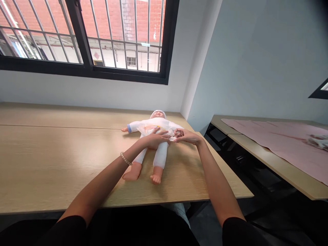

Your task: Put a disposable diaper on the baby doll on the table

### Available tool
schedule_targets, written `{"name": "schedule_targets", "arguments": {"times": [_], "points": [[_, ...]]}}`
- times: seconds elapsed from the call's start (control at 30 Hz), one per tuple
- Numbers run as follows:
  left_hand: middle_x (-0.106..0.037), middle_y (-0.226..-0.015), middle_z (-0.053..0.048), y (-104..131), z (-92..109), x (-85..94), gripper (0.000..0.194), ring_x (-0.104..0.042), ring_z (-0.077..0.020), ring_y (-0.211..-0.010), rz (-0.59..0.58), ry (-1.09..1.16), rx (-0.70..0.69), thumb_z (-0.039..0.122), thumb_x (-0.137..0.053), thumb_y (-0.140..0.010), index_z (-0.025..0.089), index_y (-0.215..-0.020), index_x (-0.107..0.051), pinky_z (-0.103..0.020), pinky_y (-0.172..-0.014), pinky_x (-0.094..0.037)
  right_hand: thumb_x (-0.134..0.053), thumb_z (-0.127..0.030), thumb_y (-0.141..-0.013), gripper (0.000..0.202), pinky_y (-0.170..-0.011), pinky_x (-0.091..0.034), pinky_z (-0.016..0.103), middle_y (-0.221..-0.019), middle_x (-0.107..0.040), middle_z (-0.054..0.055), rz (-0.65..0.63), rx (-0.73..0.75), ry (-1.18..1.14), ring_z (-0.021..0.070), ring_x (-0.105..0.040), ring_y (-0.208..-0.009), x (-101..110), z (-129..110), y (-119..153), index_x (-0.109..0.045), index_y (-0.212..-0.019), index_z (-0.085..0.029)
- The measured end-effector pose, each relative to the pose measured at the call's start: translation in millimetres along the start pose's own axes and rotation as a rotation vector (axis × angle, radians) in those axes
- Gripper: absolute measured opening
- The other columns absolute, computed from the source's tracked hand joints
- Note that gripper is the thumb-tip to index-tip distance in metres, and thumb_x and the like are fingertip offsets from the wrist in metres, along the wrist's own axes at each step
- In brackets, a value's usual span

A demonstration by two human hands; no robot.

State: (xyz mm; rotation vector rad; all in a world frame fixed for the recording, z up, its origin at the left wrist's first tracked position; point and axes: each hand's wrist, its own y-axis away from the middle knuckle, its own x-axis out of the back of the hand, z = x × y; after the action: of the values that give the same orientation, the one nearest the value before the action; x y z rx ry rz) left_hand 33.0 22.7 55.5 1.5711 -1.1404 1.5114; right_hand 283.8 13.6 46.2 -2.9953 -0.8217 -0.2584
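Here the doll lay on the table, left hand spread flat over its diaper, right hand pinching the side edge: seemingly an adjusting step, whose next move called for steady tension

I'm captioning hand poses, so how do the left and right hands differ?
The left hand lies across the middle of the doll; the right hand is at its side, fingers bent, apparently pinching white material. The left hand has a bracelet behind it; the right hand has none. Both hands are ungloved.
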Motion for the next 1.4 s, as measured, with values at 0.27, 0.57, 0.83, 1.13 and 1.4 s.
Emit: {"name": "schedule_targets", "arguments": {"times": [0.27,0.57,0.83,1.13,1.4], "points": [[-0.053,-0.148,0.007,0,-1,-3.5,0.056,-0.034,-0.0188,-0.147,-0.010,-0.012,-0.017,0.007,-0.056,-0.078,0.037,-0.124,-0.065,-0.052,-0.121,-0.025,-0.088,-0.031,-0.064,0.040,-0.090,-0.049,0.034,-0.085,-0.065,-0.001,0.114,0.107,-0.055,0.0177,-0.064,-0.090,-6,-5,-1,-0.057,-0.088,-0.021],[-0.046,-0.154,0.004,3,8,15.2,0.072,-0.041,-0.0226,-0.141,0.037,0.060,0.117,0.010,-0.050,-0.078,0.038,-0.144,-0.050,-0.045,-0.111,-0.040,-0.085,-0.032,-0.062,0.039,-0.077,-0.048,0.027,-0.081,-0.065,-0.001,0.305,0.159,-0.211,0.0142,-0.062,-0.080,-14,0,-12,-0.057,-0.086,-0.021],[-0.040,-0.156,-0.011,-12,37,1.1,0.047,-0.056,-0.0292,-0.122,0.122,0.014,0.155,0.019,-0.048,-0.089,0.021,-0.136,-0.054,-0.040,-0.101,-0.046,-0.083,-0.033,-0.060,0.041,-0.073,-0.049,0.026,-0.079,-0.065,-0.002,0.444,0.211,-0.227,0.0144,-0.063,-0.077,-11,9,-24,-0.053,-0.085,-0.022],[-0.059,-0.133,-0.010,-18,47,-14.9,0.032,-0.061,-0.0274,-0.110,0.219,-0.139,0.102,0.032,-0.047,-0.096,0.024,-0.121,-0.065,-0.041,-0.101,-0.045,-0.080,-0.038,-0.062,0.040,-0.080,-0.051,0.032,-0.078,-0.062,-0.001,0.486,0.253,-0.104,0.0158,-0.060,-0.077,-22,8,-29,-0.050,-0.084,-0.023],[-0.068,-0.101,-0.008,-24,57,-21.7,0.034,-0.059,-0.0287,-0.106,0.179,-0.307,0.057,0.015,-0.036,-0.097,0.021,-0.100,-0.070,-0.046,-0.103,-0.041,-0.078,-0.036,-0.064,0.035,-0.081,-0.049,0.031,-0.082,-0.059,-0.001,0.467,0.259,-0.067,0.0139,-0.056,-0.078,-29,6,-30,-0.053,-0.084,-0.022]]}}
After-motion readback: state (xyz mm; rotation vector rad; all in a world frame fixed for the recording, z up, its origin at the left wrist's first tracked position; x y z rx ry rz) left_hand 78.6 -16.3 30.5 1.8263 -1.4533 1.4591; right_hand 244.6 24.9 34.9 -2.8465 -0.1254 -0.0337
